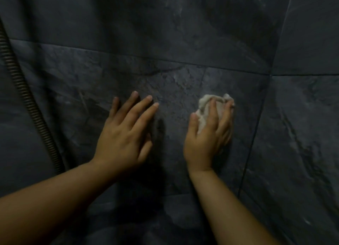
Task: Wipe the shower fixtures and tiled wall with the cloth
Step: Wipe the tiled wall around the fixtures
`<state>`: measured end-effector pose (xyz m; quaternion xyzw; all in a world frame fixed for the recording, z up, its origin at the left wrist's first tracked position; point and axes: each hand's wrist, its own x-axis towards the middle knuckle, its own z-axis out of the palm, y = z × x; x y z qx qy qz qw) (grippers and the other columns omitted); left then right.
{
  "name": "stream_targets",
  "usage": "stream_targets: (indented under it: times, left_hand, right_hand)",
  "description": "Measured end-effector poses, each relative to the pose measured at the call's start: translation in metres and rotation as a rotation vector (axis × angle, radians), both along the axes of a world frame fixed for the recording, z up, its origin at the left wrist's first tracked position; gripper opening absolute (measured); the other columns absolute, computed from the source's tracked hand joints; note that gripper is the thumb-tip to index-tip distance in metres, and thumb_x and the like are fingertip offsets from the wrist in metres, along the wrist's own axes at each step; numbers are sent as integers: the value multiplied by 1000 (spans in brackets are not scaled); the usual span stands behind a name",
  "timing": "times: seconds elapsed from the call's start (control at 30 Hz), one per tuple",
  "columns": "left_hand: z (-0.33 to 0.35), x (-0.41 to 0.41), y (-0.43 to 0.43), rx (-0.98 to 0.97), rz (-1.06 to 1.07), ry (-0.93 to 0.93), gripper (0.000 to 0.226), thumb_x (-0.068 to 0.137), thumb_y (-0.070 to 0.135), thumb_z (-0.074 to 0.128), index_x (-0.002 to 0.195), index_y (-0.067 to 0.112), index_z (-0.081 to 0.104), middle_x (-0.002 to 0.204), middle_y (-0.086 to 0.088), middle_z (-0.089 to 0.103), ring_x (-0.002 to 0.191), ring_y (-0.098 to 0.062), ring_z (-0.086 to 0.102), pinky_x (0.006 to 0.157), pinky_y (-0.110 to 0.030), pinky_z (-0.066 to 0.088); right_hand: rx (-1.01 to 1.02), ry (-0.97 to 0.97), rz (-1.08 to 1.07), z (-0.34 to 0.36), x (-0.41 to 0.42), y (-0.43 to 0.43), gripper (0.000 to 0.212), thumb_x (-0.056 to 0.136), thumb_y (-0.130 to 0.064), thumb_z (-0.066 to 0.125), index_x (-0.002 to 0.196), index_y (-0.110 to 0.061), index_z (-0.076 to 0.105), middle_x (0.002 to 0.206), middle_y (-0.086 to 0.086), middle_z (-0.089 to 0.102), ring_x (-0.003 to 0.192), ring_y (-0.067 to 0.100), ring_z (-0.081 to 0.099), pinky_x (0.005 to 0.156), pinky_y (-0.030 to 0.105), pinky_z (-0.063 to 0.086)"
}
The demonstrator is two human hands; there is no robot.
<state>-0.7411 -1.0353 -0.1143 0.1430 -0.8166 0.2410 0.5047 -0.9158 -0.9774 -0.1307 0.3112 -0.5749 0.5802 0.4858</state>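
Cloth (205, 108): bunched, pressed against wall (165, 33) under right hand (207, 134), whose fingers curled round it. Left hand (124, 134): lay flat on wall, fingers spread, holding nothing. Step: wall wiping; next probably needed firm strokes across neighbouring tiles.

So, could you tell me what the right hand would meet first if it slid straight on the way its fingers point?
Only bare tiled wall, then the horizontal joint above. The right hand, pressing the cloth, points up and slightly right, away from the hose. The way looks free.
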Motion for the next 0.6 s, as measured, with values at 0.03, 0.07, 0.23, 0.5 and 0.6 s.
stream_targets:
  times: [0.03,0.07,0.23,0.5,0.6]
  left_hand:
    - [2,2,0,36,-54,29,64,76,28,44,136,11,37,142,-14,43,136,-29,27,113,-49,12]
    - [3,4,1,60,-87,42,62,76,26,44,136,9,38,140,-14,45,135,-28,29,114,-47,12]
    - [1,6,4,84,-45,18,59,78,27,43,133,7,43,140,-17,45,134,-29,29,113,-45,15]
    - [-26,24,6,147,106,25,60,80,37,41,135,13,41,145,-18,38,138,-33,21,111,-54,19]
    - [-40,33,6,209,81,80,61,82,36,41,137,11,37,146,-19,36,139,-34,20,112,-52,20]
  right_hand:
    - [34,53,-7,-3,8,-5,45,91,-38,50,132,-22,44,145,20,37,136,34,31,111,46,26]
    - [83,120,-4,-8,16,-7,44,91,-39,49,133,-25,43,146,18,37,136,33,30,112,46,24]
    - [426,565,33,-36,15,8,49,90,-37,50,136,-31,37,148,8,28,138,29,26,114,44,17]
    - [132,55,31,13,-41,25,47,95,-41,40,139,-26,38,151,20,27,140,36,21,114,51,14]
    - [83,81,25,5,10,-6,47,92,-40,44,136,-23,45,147,21,34,138,34,24,113,52,18]
